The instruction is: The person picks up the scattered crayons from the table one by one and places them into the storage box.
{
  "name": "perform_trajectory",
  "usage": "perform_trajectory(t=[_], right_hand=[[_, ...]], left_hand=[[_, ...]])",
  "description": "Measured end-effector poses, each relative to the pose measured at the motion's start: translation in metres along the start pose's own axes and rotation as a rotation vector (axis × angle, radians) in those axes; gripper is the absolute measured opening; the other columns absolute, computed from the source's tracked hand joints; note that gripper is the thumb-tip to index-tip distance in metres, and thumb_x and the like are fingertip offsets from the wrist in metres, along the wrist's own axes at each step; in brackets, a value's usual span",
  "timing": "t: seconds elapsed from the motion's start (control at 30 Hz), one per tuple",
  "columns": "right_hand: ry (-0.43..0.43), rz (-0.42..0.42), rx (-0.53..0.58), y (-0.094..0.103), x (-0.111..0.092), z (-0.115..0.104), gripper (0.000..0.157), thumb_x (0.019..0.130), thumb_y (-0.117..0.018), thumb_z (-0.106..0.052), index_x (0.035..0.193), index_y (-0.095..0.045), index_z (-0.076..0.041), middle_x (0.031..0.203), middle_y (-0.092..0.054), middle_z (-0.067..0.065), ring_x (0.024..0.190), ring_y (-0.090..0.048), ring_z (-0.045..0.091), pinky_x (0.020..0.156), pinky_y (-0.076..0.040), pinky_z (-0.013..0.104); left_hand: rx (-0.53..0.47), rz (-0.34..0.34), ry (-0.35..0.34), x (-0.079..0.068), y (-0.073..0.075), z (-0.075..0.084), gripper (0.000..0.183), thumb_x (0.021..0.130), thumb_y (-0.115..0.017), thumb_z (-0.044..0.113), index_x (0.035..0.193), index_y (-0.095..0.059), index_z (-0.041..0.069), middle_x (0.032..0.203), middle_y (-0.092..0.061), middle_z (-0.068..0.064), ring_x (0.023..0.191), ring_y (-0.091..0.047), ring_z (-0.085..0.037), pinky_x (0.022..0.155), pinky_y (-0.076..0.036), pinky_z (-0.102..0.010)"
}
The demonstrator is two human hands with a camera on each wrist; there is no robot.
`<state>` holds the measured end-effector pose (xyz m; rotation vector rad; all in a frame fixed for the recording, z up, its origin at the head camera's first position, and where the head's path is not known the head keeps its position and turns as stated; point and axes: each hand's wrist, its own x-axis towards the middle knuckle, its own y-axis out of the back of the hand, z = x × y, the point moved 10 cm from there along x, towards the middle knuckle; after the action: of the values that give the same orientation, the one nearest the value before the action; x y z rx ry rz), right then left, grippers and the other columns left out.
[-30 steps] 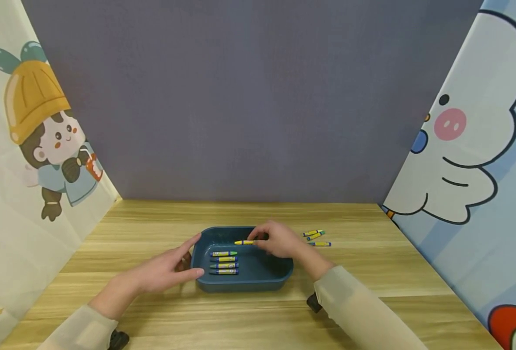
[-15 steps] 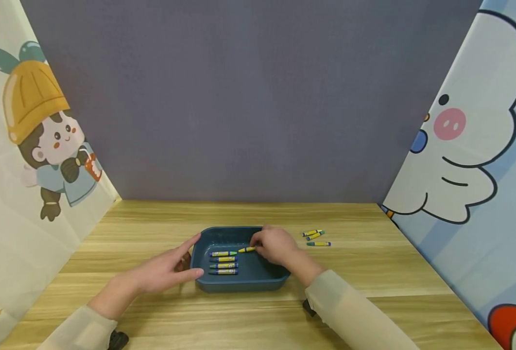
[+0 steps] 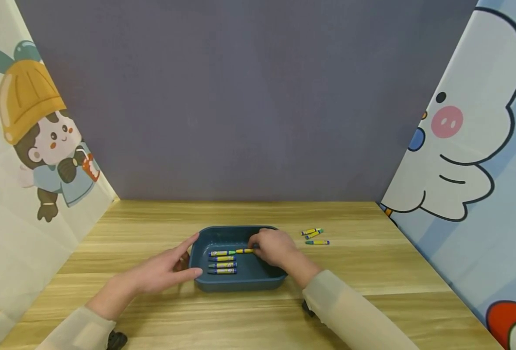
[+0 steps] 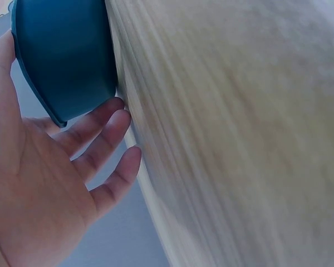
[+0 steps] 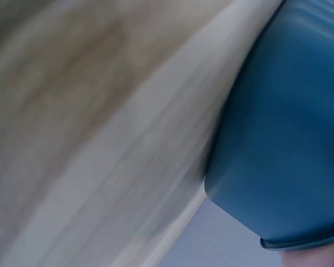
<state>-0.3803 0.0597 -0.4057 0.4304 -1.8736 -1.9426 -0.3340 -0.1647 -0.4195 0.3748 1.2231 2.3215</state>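
Head view: in the blue tray, our right hand pinches a yellow crayon that runs left from the fingers, long axis sideways, nearly end to end with a green-tipped crayon. Our left hand, fingers spread, touches the tray's left end.

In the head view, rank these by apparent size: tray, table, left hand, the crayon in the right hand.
1. Table
2. Tray
3. Left hand
4. Crayon in the right hand, partly covered, but what shows is clearly smallest
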Motion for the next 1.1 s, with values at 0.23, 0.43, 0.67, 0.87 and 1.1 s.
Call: perform_trajectory(t=[0.23,0.43,0.67,0.87,1.1], right_hand=[[-0.012,-0.008,0.012,0.002,-0.001,0.000,0.017,0.098,-0.070,-0.031,0.114,-0.075,-0.033,0.107,-0.068,-0.007,0.088,-0.065,0.013,0.071,-0.055,0.035],[-0.010,0.004,0.022,0.002,-0.001,0.000,0.018,0.097,-0.071,-0.030,0.115,-0.075,-0.032,0.106,-0.068,-0.007,0.085,-0.064,0.013,0.068,-0.053,0.033],[-0.004,0.019,0.046,0.003,0.000,0.001,0.020,0.096,-0.072,-0.031,0.116,-0.074,-0.032,0.105,-0.067,-0.005,0.082,-0.063,0.012,0.068,-0.053,0.034],[0.007,0.055,0.128,0.005,0.001,0.004,0.020,0.095,-0.073,-0.029,0.115,-0.074,-0.033,0.108,-0.068,-0.006,0.093,-0.066,0.013,0.076,-0.055,0.036],[0.042,0.050,0.433,0.010,0.000,0.011,0.021,0.097,-0.071,-0.024,0.118,-0.074,-0.025,0.105,-0.069,-0.006,0.090,-0.063,0.011,0.077,-0.052,0.034]], left_hand=[[-0.011,-0.008,-0.002,-0.001,0.000,0.000,0.092,0.097,-0.060,0.059,0.165,-0.012,0.021,0.097,-0.059,0.006,0.081,-0.055,-0.008,0.074,-0.044,-0.027],[-0.008,-0.012,0.003,-0.001,0.000,-0.001,0.092,0.097,-0.060,0.060,0.165,-0.011,0.023,0.096,-0.058,0.006,0.081,-0.054,-0.009,0.073,-0.043,-0.027],[-0.003,-0.007,0.009,-0.001,0.001,-0.001,0.092,0.096,-0.060,0.061,0.165,-0.011,0.024,0.097,-0.058,0.005,0.082,-0.053,-0.008,0.073,-0.043,-0.027],[-0.001,-0.002,0.008,0.000,0.002,0.000,0.092,0.096,-0.060,0.061,0.165,-0.012,0.023,0.097,-0.058,0.006,0.082,-0.054,-0.007,0.074,-0.043,-0.027],[0.009,0.002,0.009,0.001,0.000,-0.001,0.092,0.096,-0.060,0.061,0.165,-0.012,0.023,0.095,-0.058,0.006,0.082,-0.053,-0.007,0.075,-0.044,-0.027]])
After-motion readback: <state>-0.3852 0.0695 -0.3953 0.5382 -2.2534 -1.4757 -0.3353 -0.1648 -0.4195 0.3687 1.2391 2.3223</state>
